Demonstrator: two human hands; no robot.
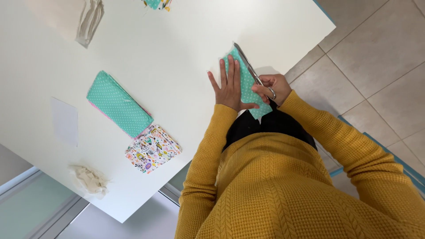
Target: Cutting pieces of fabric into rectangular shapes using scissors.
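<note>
Fingers (pixel 229 71) of the left hand (pixel 230 88) lie spread and flat on a strip of teal dotted fabric (pixel 246 84), pinning it to the white table (pixel 177 53) near the table's edge; they press rather than grip.

Going from the left of the view: a pale paper rectangle (pixel 64 121) lies on the table, with a crumpled cream scrap (pixel 90 180) below it and a grey-beige cloth (pixel 90 20) at the top. Next comes a folded stack of teal dotted fabric (pixel 118 104) with a pink edge showing under it, touching a square of patterned cartoon-print fabric (pixel 152 148). At the top edge a bit of colourful fabric (pixel 157 3) peeks in.

Further right is the strip being worked, then the right hand (pixel 274 88), its fingers closed through the handles of a pair of scissors (pixel 251 68). The blades run along the strip's right edge, just beside the left fingertips; whether the blades stand open I cannot tell.

The risk, as I judge it: the pinning fingertips sit very near the blades and could get nicked. The strip also hangs partly past the table edge, so it could slide and skew the cut if the flat hand eases off.
</note>
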